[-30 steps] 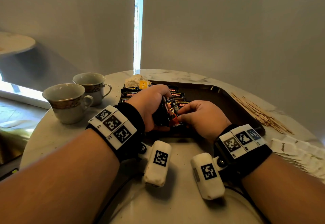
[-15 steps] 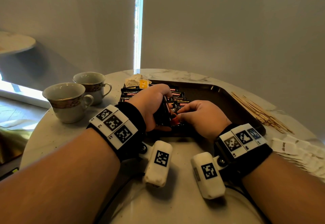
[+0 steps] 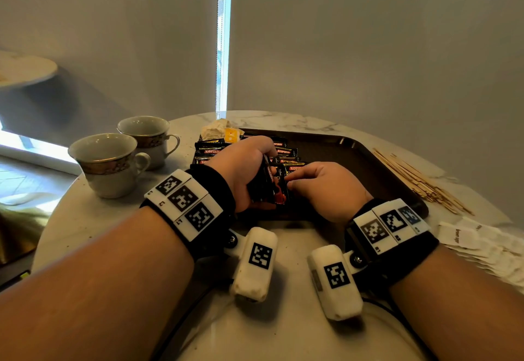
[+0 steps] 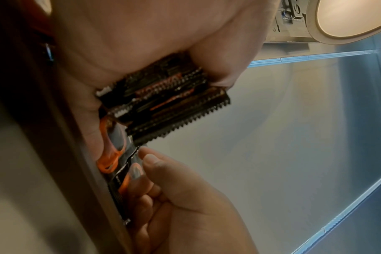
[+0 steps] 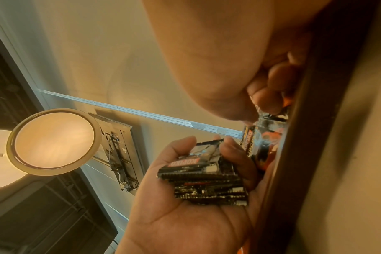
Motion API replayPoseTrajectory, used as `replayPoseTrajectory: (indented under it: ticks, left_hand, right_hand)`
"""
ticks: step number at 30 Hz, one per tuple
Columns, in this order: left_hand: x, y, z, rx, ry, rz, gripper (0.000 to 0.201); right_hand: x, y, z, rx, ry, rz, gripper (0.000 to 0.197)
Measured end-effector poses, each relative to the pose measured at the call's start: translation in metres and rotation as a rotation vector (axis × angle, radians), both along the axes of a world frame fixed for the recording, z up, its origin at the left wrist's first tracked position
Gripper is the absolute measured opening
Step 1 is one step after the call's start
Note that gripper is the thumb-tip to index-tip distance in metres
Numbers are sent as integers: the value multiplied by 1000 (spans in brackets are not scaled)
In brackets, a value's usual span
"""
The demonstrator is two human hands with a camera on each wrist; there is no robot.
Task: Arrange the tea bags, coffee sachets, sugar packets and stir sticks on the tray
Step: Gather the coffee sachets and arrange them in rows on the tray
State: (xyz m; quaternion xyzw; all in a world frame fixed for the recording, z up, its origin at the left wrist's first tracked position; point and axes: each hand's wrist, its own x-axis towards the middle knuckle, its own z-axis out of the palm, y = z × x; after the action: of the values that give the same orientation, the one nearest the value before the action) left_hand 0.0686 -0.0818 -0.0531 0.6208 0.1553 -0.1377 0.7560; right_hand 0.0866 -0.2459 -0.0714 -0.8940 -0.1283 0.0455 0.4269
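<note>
The left hand (image 3: 241, 171) is curled around a stack of black coffee sachets (image 5: 205, 185), thumb on one face and fingers on the other, their serrated ends jutting past the palm. The right hand (image 3: 326, 188) pinches a single black-and-orange coffee sachet (image 3: 279, 190) between thumb and bent fingertips (image 4: 148, 159), just beside the stack. Both hands sit low over the near rim of the dark brown rectangular tray (image 3: 368, 162).

Behind the left hand, a row of black sachets with red labels (image 3: 209, 151) overlaps along the tray's left side, reaching toward its far left corner, where pale paper tea bags with a yellow tag (image 3: 224, 132) lie at the edge. The tray's right half shows bare floor up to its raised rim.

On the round white marble table (image 3: 283, 341), thin wooden stir sticks (image 3: 419, 182) lie fanned just outside the tray's right rim, and white paper sugar packets (image 3: 482, 244) spread near the right table edge. Two cream cups with gold bands (image 3: 113, 162) stand left of the tray.
</note>
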Motion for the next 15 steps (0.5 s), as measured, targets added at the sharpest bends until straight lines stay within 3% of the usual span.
replayPoseTrajectory:
  ticks: [8,15]
  left_hand:
    - [-1,0,-1,-22,-28,24,25]
    - [-4,-1,1,-31,-26,45,17]
  right_hand:
    - [-3,-2,-2,285,-3,-123,11]
    - [-1,-5,-4,390,5,-120,9]
